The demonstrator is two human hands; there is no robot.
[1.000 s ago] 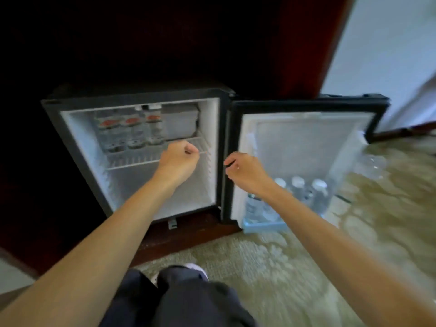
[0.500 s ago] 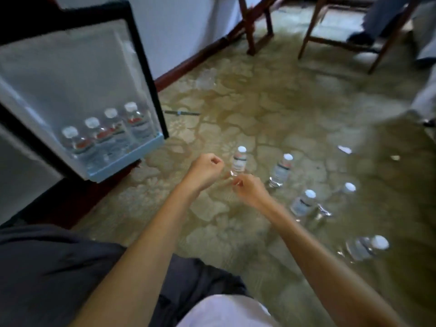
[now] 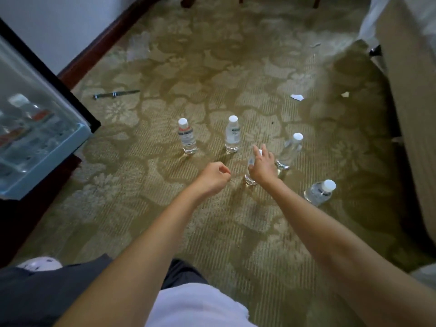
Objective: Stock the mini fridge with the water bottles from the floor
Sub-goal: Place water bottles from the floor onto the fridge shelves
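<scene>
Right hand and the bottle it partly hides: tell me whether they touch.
Cannot tell. In the head view the right hand overlaps the blurred bottle, hiding any contact or gap.

head-worn wide view, angled steeply down, carpet point(image 3: 141, 208) near below

Five clear, white-capped water bottles point(image 3: 187, 139) are standing apart on the patterned floor point(image 3: 146, 208), beside the mini fridge point(image 3: 28, 76), whose open door shelf point(image 3: 54, 152) is holding more bottles.
</scene>
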